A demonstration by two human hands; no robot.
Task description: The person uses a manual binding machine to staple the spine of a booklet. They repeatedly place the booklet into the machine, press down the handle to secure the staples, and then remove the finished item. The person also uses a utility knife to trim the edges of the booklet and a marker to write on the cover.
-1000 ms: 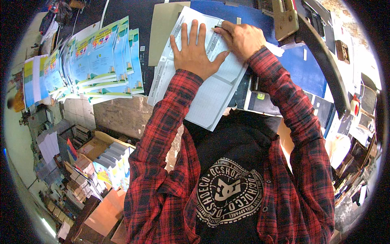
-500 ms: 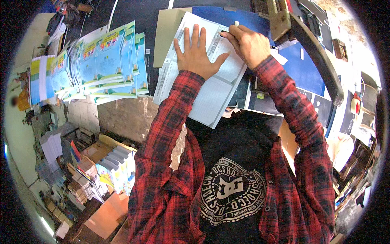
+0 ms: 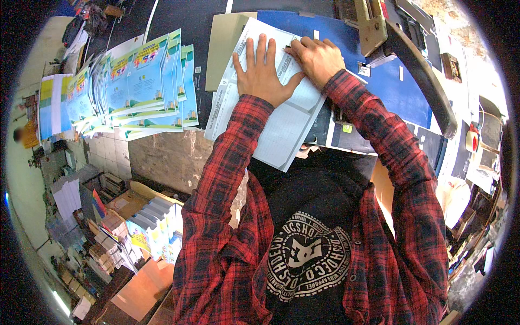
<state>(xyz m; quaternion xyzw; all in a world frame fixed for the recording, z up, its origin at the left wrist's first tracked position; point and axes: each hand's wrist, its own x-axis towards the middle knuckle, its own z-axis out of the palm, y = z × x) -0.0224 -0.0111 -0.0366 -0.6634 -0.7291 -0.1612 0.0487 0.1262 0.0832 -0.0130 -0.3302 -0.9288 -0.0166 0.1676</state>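
A white printed form sheet (image 3: 273, 143), perhaps with more sheets under it, lies slanted on the work surface in front of me. My left hand (image 3: 264, 78) rests flat on its upper part with the fingers spread. Near the sheet's upper right, my right hand (image 3: 319, 60) is closed, its fingertips bent down against the paper. Something small and dark shows at those fingertips, too little of it visible to name. The sheet's far end overlaps a beige board (image 3: 222, 40) and a blue board (image 3: 338, 32).
Fanned piles of blue and green printed covers (image 3: 138, 81) lie to the left. At the right, a long dark lever arm (image 3: 425, 81) slants over the blue surface. A tape roll (image 3: 472, 142) is farther right. Boxed booklets (image 3: 154, 216) stand at lower left.
My right hand has shifted left and slightly up along the sheet, its fingertips now nearer my left hand. The left hand stays almost in place on the paper.
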